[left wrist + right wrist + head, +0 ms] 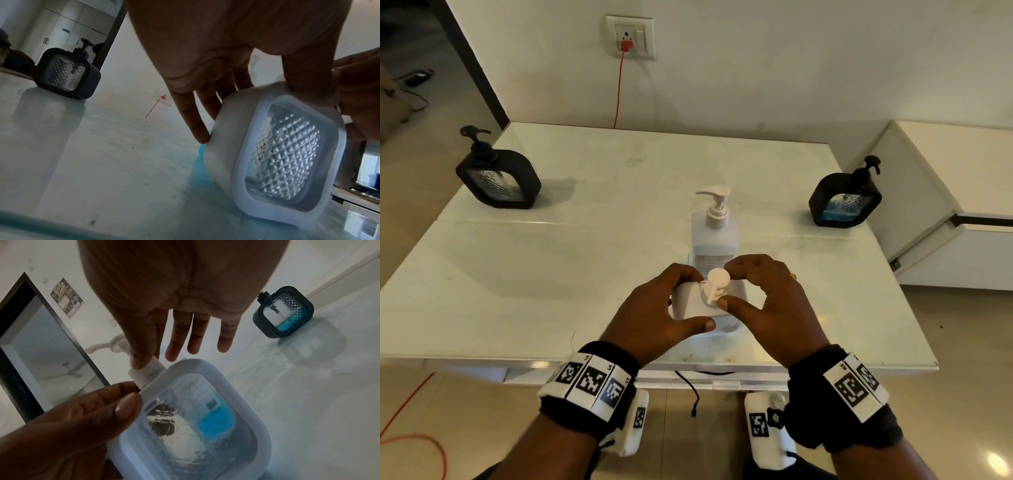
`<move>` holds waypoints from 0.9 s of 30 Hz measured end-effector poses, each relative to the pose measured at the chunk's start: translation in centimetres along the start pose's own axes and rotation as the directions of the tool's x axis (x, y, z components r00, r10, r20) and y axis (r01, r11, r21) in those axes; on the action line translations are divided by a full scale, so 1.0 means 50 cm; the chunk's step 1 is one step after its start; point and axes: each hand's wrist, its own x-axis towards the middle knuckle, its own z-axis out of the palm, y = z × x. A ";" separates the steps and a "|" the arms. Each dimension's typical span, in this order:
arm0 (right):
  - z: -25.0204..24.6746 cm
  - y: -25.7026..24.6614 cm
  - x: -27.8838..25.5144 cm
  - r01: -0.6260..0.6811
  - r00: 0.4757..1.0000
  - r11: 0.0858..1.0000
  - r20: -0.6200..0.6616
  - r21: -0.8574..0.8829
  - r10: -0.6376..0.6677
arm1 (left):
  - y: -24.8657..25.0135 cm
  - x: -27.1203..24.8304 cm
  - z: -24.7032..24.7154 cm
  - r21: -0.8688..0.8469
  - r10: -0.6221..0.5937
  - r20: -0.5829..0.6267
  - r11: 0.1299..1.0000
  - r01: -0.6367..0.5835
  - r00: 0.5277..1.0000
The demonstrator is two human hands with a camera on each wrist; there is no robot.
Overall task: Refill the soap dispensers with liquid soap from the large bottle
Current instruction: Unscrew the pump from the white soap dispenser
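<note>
A white soap dispenser (685, 308) stands near the table's front edge, a little blue soap (216, 420) showing through its clear patterned window (283, 155). My left hand (697, 296) grips its body, thumb in front and fingers (197, 123) behind. My right hand (726, 287) pinches the white pump collar (148, 371) between thumb and index finger, just under the pump head (718, 277). The other right fingers are spread and held off it. The large clear bottle (714, 236) with a white pump stands directly behind the dispenser, untouched.
Two black dispensers stand on the white glass table (551, 257): one far left (498, 178) looks empty, one far right (846, 198) holds some blue soap (287, 326). A wall lies behind, a white cabinet (945, 205) at the right, and a red cable (618, 92) hangs from the socket.
</note>
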 end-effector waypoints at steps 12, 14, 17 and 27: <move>0.006 -0.006 -0.001 -0.042 0.999 0.998 0.006 -0.044 0.042 | -0.003 0.002 0.004 0.006 0.012 -0.012 1.000 -0.012 1.000; 0.001 -0.001 -0.003 -0.032 0.999 0.999 0.032 -0.017 0.033 | -0.001 0.002 0.001 0.004 0.007 -0.011 1.000 -0.007 1.000; 0.002 0.002 -0.003 -0.091 0.995 0.996 0.031 0.027 0.090 | 0.001 0.001 0.001 0.001 0.002 -0.012 1.000 -0.002 1.000; 0.007 0.003 -0.003 -0.123 0.992 0.990 -0.024 0.066 0.125 | 0.010 -0.003 -0.001 -0.014 -0.006 -0.014 1.000 0.006 1.000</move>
